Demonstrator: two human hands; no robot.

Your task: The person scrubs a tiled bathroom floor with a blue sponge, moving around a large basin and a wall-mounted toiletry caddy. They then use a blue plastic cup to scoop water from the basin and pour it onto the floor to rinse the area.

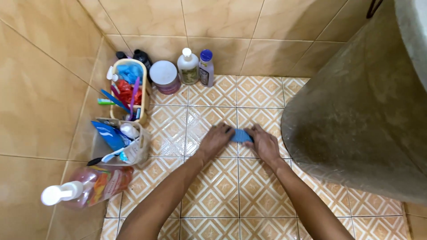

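From the head view I see my left hand (216, 138) and right hand (263, 142) pressed down on a small blue cloth (241, 135) lying on the patterned tan floor tiles (213, 191); each grip is closed on one end of it; a large grey tub (364, 111) stands just right; a cream plastic caddy (143, 89), a white-lidded jar (164, 76) and a pink pump bottle (89, 189) sit left.

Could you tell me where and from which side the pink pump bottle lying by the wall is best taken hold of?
Probably around the pink pump bottle's wide body, coming from above: it lies on its side, white pump head pointing left toward the wall, so the body's upper flank is open to a hand.
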